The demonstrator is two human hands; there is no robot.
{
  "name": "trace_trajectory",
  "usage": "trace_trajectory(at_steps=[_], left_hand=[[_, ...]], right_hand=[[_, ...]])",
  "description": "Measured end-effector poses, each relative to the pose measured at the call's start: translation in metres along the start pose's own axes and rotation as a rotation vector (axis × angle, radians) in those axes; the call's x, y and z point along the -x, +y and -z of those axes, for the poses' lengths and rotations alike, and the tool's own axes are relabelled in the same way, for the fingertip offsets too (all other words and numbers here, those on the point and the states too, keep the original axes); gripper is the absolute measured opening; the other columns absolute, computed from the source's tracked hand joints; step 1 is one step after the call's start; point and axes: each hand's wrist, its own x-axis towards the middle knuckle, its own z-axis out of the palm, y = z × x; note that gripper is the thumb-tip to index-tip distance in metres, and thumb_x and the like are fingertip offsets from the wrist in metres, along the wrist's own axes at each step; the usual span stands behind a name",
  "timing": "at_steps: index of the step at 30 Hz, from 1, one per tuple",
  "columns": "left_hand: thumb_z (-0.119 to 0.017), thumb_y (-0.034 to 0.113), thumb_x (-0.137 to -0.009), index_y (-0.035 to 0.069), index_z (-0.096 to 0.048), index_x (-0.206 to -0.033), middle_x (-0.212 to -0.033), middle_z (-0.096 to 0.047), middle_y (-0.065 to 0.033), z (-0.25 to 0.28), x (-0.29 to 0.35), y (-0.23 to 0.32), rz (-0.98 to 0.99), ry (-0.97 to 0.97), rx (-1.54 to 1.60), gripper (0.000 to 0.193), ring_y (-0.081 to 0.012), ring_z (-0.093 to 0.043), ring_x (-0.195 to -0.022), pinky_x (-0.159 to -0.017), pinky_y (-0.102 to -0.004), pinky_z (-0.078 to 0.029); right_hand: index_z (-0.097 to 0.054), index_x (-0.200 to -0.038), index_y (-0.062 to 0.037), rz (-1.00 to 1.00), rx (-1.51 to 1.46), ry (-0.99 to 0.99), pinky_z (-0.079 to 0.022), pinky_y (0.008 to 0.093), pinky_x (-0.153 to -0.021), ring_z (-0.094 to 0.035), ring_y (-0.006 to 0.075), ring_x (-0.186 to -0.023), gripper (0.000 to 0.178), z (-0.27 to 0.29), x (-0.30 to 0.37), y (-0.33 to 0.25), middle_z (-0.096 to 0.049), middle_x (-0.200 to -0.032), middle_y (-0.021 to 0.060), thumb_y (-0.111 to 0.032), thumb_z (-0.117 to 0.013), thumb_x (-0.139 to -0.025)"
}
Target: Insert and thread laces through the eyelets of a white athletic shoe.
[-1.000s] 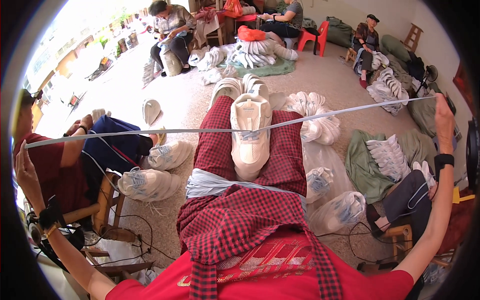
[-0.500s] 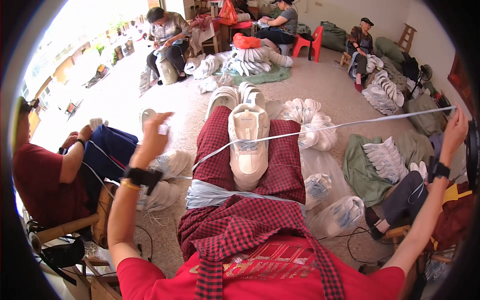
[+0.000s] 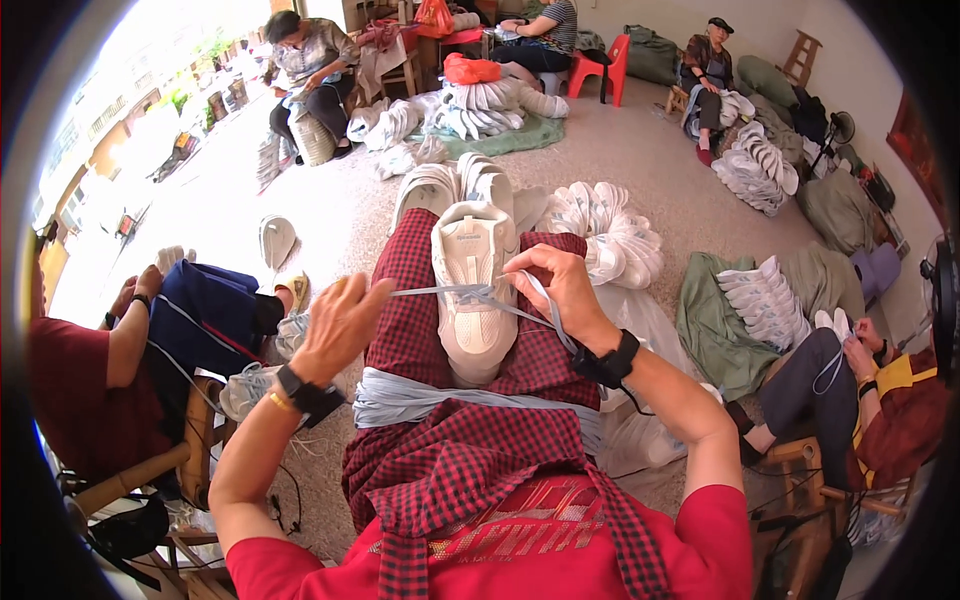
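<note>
Cream-coloured sneaker (image 3: 472, 335) sitting right between this person's thighs, toe pointing back at the wearer, and both hands are busy with its pale grey-blue lace (image 3: 425, 291). Left hand (image 3: 345, 325) is off to the side of the shoe, fingertips pinched on the lace, which runs pretty straight across to the eyelets. Right hand (image 3: 558, 290) is just over the shoe's other edge, thumb and forefinger together on lace too, with a slack length hanging down past the thumb toward the wrist. Can't make out exactly how the tips grip it, tbh. Black bands on both wrists.

Across the lap there's a fat bundle of laces (image 3: 430, 400) lying over a red-and-black checked apron (image 3: 480, 440). Past the right knee, more pale shoes (image 3: 605, 238) are heaped on the floor. Co-worker in dark red (image 3: 85, 390) sits at the left, and another in yellow and maroon (image 3: 905, 420) is lacing at the right.
</note>
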Motion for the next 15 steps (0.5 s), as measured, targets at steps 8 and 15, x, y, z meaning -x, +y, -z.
trace_trajectory(at_steps=[8, 15], left_hand=[[-0.062, 0.012, -0.092, 0.010, -0.067, -0.098, -0.089, -0.069, -0.0084, 0.104, 0.078, -0.063, 0.313, 0.034, -0.419, 0.007, -0.0278, -0.068, -0.081, -0.070, -0.0387, -0.055], [-0.063, 0.012, -0.090, 0.010, -0.066, -0.093, -0.084, -0.064, -0.0052, 0.212, 0.151, -0.112, 0.398, 0.434, -0.851, 0.005, -0.0265, -0.066, -0.081, -0.071, -0.0397, -0.055]], right_hand=[[-0.068, -0.090, 0.0002, -0.068, 0.089, -0.088, -0.050, 0.0279, -0.061, -0.064, 0.0138, -0.067, 0.007, 0.000, -0.008, -0.006, -0.065, -0.077, 0.0083, 0.001, -0.069, -0.083], [-0.063, -0.097, 0.0009, 0.143, 0.375, -0.197, -0.050, 0.0293, -0.061, -0.063, 0.0164, -0.063, 0.022, -0.013, -0.022, -0.015, -0.066, -0.077, 0.0104, 0.007, -0.066, -0.076]])
